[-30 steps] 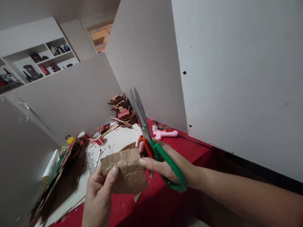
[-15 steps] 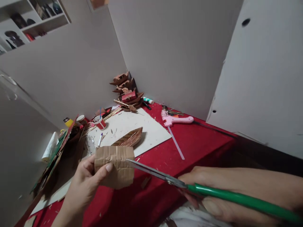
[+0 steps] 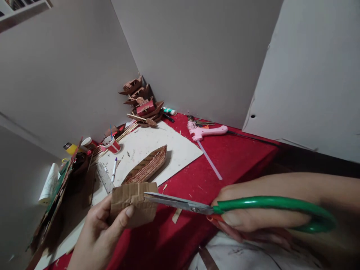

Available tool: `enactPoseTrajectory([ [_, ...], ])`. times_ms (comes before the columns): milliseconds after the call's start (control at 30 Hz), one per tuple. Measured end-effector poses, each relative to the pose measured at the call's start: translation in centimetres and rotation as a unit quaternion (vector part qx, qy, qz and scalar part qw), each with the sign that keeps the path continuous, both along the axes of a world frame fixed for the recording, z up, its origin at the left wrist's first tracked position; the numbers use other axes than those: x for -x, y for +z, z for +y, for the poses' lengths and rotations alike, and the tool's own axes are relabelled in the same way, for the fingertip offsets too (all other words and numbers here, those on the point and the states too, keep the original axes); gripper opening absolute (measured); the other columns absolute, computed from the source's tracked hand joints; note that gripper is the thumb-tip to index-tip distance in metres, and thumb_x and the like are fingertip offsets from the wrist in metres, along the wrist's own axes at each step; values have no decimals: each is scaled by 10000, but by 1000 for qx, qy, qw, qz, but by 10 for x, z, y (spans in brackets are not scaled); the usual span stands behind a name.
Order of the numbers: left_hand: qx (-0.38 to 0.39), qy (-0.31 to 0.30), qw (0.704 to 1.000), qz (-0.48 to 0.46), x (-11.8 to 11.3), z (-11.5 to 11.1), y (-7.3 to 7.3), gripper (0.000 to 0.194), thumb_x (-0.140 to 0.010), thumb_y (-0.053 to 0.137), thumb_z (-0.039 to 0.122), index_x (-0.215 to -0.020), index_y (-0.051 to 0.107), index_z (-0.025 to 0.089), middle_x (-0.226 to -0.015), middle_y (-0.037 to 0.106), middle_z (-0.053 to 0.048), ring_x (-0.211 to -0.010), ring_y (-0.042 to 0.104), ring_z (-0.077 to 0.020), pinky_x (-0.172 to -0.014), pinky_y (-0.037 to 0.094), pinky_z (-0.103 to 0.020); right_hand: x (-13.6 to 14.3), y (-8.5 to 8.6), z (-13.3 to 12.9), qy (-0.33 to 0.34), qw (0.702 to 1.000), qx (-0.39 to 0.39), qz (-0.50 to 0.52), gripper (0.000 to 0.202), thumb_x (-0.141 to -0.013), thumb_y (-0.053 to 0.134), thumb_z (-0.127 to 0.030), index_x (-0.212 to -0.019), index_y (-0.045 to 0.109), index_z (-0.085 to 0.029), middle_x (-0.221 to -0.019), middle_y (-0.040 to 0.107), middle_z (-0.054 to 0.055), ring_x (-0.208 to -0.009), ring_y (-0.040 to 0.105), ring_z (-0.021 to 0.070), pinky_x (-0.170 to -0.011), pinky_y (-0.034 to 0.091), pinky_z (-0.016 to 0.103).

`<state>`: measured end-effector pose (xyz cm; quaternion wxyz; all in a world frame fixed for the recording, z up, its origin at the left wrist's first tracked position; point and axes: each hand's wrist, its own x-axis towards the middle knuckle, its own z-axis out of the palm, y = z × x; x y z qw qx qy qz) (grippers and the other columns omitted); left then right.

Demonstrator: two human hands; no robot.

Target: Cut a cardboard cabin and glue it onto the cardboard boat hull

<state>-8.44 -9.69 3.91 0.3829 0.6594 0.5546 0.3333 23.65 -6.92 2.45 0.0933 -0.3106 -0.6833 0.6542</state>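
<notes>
Pinched between thumb and fingers of my left hand (image 3: pixel 104 221) is a creased piece of brown cardboard (image 3: pixel 126 195). My right hand (image 3: pixel 239 210) grips green-handled scissors (image 3: pixel 180 203), whose blades point left. The blade tips lie over the right part of the cardboard, and the cut itself is hard to make out. Just behind the cardboard a small model boat (image 3: pixel 149 165) with ribbed brown sides rests on a white board (image 3: pixel 180 157).
A pink glue gun (image 3: pixel 206 132) with a glue stick lies on the red tablecloth (image 3: pixel 236 161). Several finished model boats (image 3: pixel 143 108) are stacked in the corner. Left stand a paper cup (image 3: pixel 111 144), a marker (image 3: pixel 114 169), a ruler (image 3: pixel 104 178) and leaning cardboard sheets (image 3: pixel 60 198).
The scissors have turned flatter, and their blades now overlap the cardboard further left. The cardboard sits slightly lower and tilts more. The whole view has shifted a little.
</notes>
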Motion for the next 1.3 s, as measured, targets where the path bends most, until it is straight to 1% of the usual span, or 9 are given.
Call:
enactPoseTrajectory([
  [100, -30, -16, 998, 56, 5, 1, -3, 338, -842, 678, 295, -1172, 702, 225, -1057, 737, -89, -879, 678, -253, -776, 545, -303, -1, -8, 11, 124, 988, 89, -6, 712, -718, 389, -881, -674, 503, -180, -469, 406, -53, -403, 385, 69, -404, 307, 170],
  [233, -24, -25, 997, 69, 7, -1, -2, 315, -843, 674, 296, -1153, 720, 258, -1063, 743, -71, -913, 684, -263, -816, 539, -315, -2, -13, 16, 131, 988, 80, -5, 696, -743, 386, -855, -702, 520, -173, -466, 413, -64, -392, 384, 59, -400, 320, 150],
  [533, -43, 23, 999, 5, -19, -6, 11, 258, -670, 821, 283, -919, 810, 217, -824, 764, -68, -730, 674, -248, -675, 540, -280, -1, -11, 10, 118, 993, -7, -12, 657, -810, 335, -805, -678, 510, -186, -506, 414, -64, -438, 396, 73, -425, 336, 171],
  [633, -7, 59, 998, -37, -23, -7, 11, 253, -684, 809, 325, -906, 811, 205, -791, 758, -79, -704, 665, -242, -657, 546, -296, -1, -12, 9, 134, 987, -82, 29, 570, -907, 335, -688, -658, 437, -185, -608, 389, -47, -551, 364, 79, -523, 342, 186],
  [700, 9, 77, 996, -52, -23, -8, 11, 265, -686, 806, 338, -911, 808, 199, -785, 754, -83, -707, 662, -240, -649, 546, -296, -2, -14, 8, 143, 985, -96, 31, 504, -945, 334, -610, -673, 404, -191, -628, 363, -48, -572, 333, 87, -539, 333, 199],
  [900, 9, 47, 998, -46, -28, -3, 9, 254, -691, 812, 281, -927, 799, 189, -834, 764, -91, -744, 679, -232, -684, 553, -289, -4, -22, 5, 132, 981, -137, 25, 461, -969, 326, -542, -657, 322, -202, -626, 322, -50, -559, 294, 93, -511, 290, 221],
  [1033, 21, 77, 990, -119, -36, -2, 6, 203, -641, 843, 279, -811, 798, 177, -730, 755, -73, -653, 686, -207, -645, 570, -277, -3, -27, -1, 116, 985, -119, 49, 504, -948, 332, -596, -638, 296, -201, -610, 299, -50, -543, 257, 86, -477, 247, 230],
  [1133, 35, 92, 984, -149, -36, -1, 3, 206, -621, 858, 254, -801, 784, 184, -709, 754, -54, -624, 681, -171, -624, 566, -231, -3, -34, -7, 84, 993, -84, 15, 515, -899, 405, -634, -636, 337, -197, -591, 281, -57, -532, 243, 80, -447, 227, 222],
  [1300, 74, 47, 990, -113, -27, -1, 3, 273, -641, 853, 246, -893, 777, 175, -809, 772, -77, -718, 710, -198, -678, 579, -244, -1, -44, -15, 37, 998, -35, -21, 505, -826, 497, -657, -651, 386, -197, -577, 303, -57, -498, 251, 69, -409, 206, 203],
])
